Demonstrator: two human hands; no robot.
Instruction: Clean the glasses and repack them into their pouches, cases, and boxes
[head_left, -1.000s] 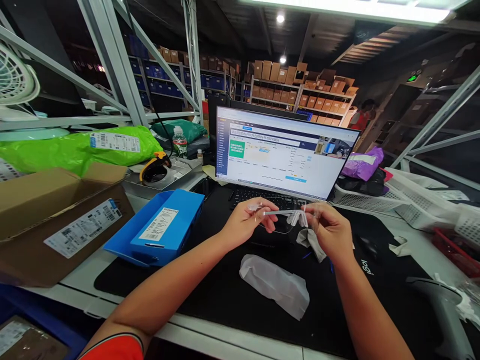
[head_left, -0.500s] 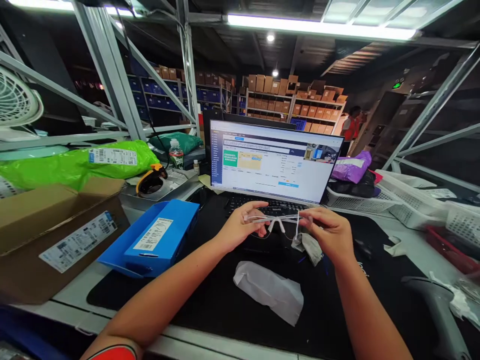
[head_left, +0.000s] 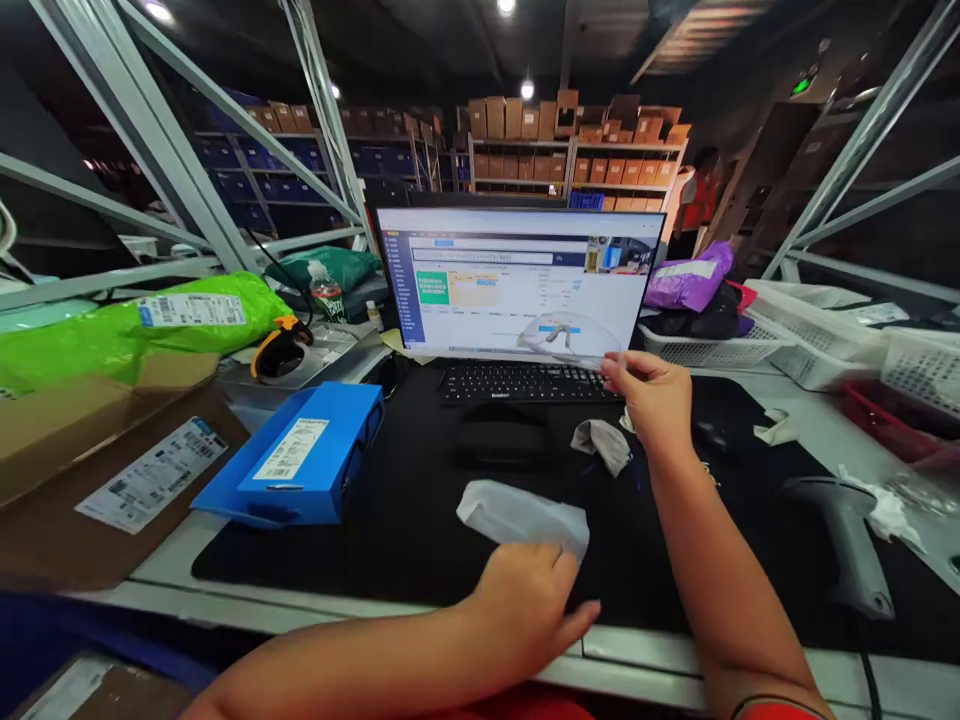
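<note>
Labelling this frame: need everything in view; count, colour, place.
monitor: 1, black, centre back
keyboard: 1, black, before monitor
glasses: 1, transparent, before monitor
mat: 1, black, foreground
pouch: 1, white, mat front
cloth: 1, grey, mat
mouse: 1, black, mat right
scanner: 1, grey, mat right
carton: 1, blue, mat left
cardboard box: 1, brown, far left
green parcel: 1, green, left
goggles: 1, orange-black, left
purple parcel: 1, purple, right
baskets: several, white, right
red basket: 1, red, right
shelved boxes: many, brown, background
person: 1, red vest, background
left hand: 1, bare, over pouch
right hand: 1, bare, holding glasses
</note>
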